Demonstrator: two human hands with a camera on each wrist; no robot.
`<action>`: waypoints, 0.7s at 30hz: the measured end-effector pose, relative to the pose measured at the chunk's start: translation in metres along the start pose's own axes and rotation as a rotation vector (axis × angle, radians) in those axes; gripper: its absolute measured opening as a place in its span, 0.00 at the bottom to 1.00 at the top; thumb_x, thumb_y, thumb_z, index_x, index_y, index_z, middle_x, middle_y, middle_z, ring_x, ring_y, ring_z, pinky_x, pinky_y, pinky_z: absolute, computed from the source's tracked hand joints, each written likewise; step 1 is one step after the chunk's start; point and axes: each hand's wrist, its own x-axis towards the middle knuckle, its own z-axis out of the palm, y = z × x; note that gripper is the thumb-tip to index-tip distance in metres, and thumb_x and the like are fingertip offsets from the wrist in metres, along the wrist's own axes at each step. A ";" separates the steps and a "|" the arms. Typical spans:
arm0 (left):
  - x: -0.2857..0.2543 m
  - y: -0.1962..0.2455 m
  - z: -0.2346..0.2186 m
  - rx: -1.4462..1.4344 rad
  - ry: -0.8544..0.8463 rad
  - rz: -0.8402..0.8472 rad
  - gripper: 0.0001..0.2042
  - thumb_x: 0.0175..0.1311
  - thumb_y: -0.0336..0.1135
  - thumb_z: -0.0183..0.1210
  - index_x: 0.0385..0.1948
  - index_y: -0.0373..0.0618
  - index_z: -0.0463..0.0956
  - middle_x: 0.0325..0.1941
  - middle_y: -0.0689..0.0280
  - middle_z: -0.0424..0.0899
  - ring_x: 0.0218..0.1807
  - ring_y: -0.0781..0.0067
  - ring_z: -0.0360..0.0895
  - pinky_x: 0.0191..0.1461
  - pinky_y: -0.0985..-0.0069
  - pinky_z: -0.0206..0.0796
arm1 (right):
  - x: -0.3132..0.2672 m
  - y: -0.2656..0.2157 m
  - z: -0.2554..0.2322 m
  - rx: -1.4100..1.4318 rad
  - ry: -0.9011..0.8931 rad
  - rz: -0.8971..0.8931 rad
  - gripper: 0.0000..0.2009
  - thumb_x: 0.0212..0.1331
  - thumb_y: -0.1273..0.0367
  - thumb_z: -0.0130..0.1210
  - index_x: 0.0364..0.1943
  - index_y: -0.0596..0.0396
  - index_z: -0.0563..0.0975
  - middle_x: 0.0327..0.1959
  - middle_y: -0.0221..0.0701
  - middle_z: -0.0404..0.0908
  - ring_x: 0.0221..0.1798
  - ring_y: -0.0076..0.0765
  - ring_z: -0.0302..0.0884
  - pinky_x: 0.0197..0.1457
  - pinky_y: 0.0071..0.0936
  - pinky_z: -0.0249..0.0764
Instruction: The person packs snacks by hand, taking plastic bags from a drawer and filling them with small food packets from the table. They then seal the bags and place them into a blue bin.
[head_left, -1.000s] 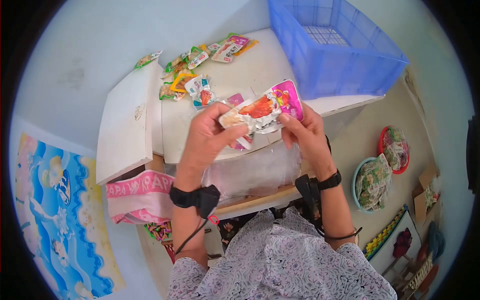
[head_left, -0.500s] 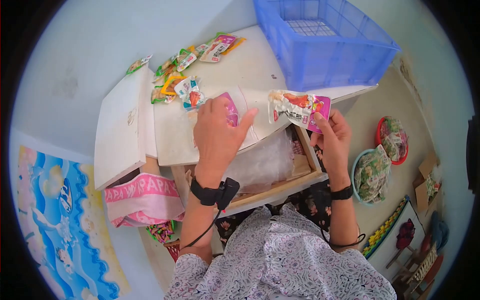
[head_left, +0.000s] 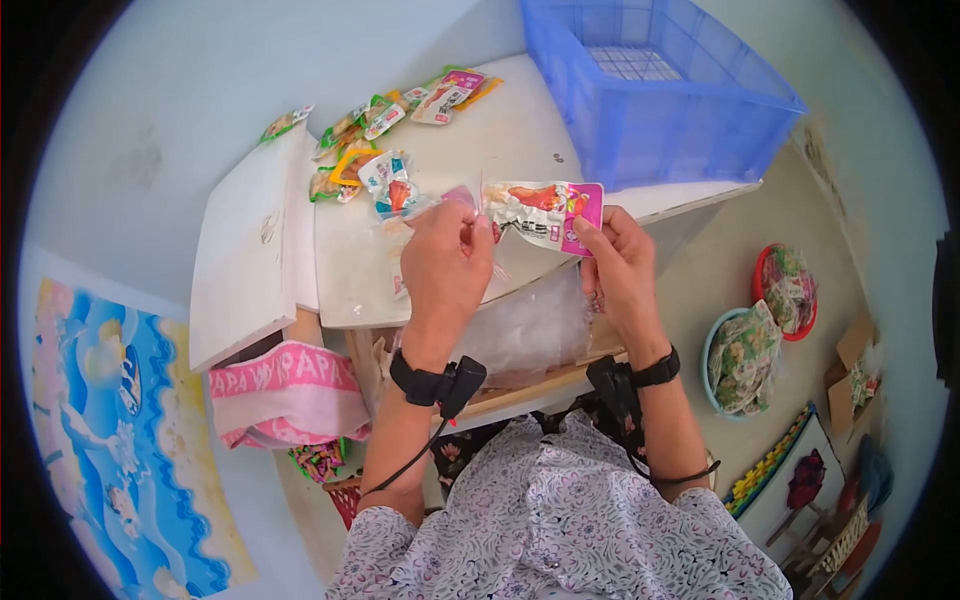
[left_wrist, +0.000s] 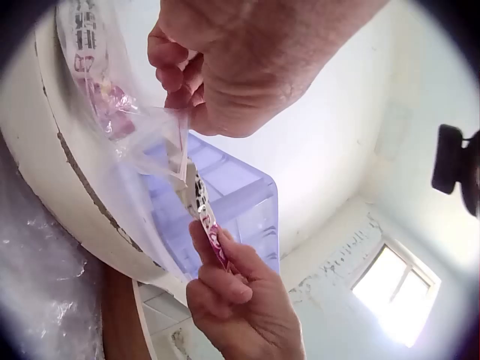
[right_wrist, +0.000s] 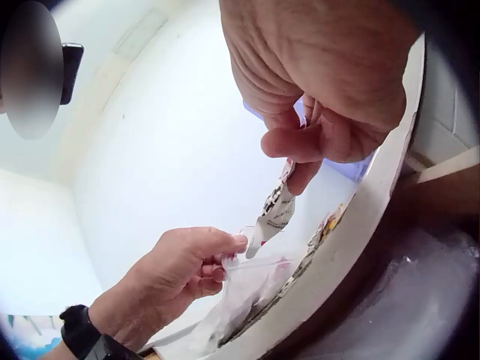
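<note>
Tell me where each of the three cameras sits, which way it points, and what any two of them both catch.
Head: on the person's head, looking down at the table; shows both forearms, left hand, right hand and a patterned shirt.
Left wrist: under the left hand, facing up past the clear bag toward the wall.
Right wrist: under the right hand, facing across to the left hand.
Shared: both wrist views show both hands, the bag and the snack packet.

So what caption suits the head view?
Right hand feeds a snack packet into a clear bag held by the left hand.
</note>
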 end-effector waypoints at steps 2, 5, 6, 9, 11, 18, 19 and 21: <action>-0.003 0.005 0.000 0.004 0.044 0.057 0.03 0.64 0.30 0.62 0.33 0.45 0.77 0.29 0.61 0.82 0.34 0.57 0.80 0.37 0.60 0.71 | 0.007 0.002 0.007 -0.027 -0.052 0.005 0.08 0.71 0.68 0.59 0.39 0.60 0.77 0.24 0.25 0.81 0.14 0.15 0.64 0.17 0.19 0.58; -0.001 0.002 0.005 0.040 0.119 0.167 0.05 0.66 0.32 0.63 0.36 0.43 0.78 0.30 0.61 0.82 0.27 0.66 0.79 0.32 0.68 0.70 | 0.018 0.008 0.020 -0.078 -0.122 0.023 0.08 0.70 0.67 0.60 0.39 0.58 0.78 0.23 0.22 0.80 0.13 0.13 0.62 0.16 0.17 0.55; -0.001 0.003 0.005 0.030 0.126 0.178 0.04 0.66 0.31 0.63 0.36 0.43 0.78 0.31 0.61 0.82 0.28 0.64 0.79 0.33 0.67 0.70 | 0.021 0.010 0.026 -0.096 -0.143 0.031 0.08 0.70 0.67 0.60 0.39 0.57 0.78 0.23 0.21 0.79 0.13 0.13 0.62 0.16 0.16 0.53; -0.001 0.007 0.007 0.008 0.140 0.208 0.03 0.67 0.30 0.61 0.37 0.43 0.78 0.33 0.59 0.82 0.32 0.58 0.80 0.36 0.64 0.71 | 0.033 0.016 0.041 -0.167 -0.264 0.024 0.07 0.72 0.67 0.58 0.41 0.58 0.79 0.23 0.21 0.79 0.15 0.13 0.63 0.18 0.16 0.55; -0.001 0.008 0.008 -0.002 0.138 0.232 0.03 0.67 0.30 0.61 0.37 0.42 0.77 0.34 0.58 0.82 0.34 0.54 0.80 0.38 0.62 0.71 | 0.039 0.013 0.052 -0.120 -0.379 0.081 0.08 0.72 0.69 0.54 0.45 0.60 0.79 0.25 0.23 0.79 0.17 0.13 0.66 0.19 0.17 0.59; 0.000 0.004 -0.004 -0.164 0.155 0.188 0.03 0.68 0.29 0.57 0.39 0.41 0.76 0.35 0.58 0.79 0.39 0.51 0.78 0.41 0.58 0.70 | 0.052 0.010 0.083 -0.210 -0.605 0.093 0.11 0.69 0.67 0.54 0.47 0.59 0.81 0.29 0.26 0.82 0.24 0.16 0.72 0.22 0.19 0.66; -0.002 0.002 -0.006 -0.185 0.136 0.169 0.03 0.68 0.28 0.57 0.39 0.41 0.76 0.35 0.58 0.79 0.39 0.51 0.78 0.41 0.58 0.70 | 0.054 0.014 0.084 -0.318 -0.584 -0.003 0.11 0.69 0.67 0.54 0.47 0.60 0.81 0.30 0.27 0.83 0.25 0.17 0.74 0.23 0.19 0.67; -0.004 -0.005 -0.009 -0.211 0.128 0.151 0.03 0.68 0.28 0.58 0.38 0.41 0.76 0.35 0.58 0.80 0.38 0.51 0.78 0.41 0.58 0.69 | 0.062 0.027 0.085 -0.533 -0.536 -0.202 0.11 0.69 0.67 0.55 0.46 0.61 0.81 0.32 0.30 0.85 0.26 0.20 0.76 0.23 0.19 0.69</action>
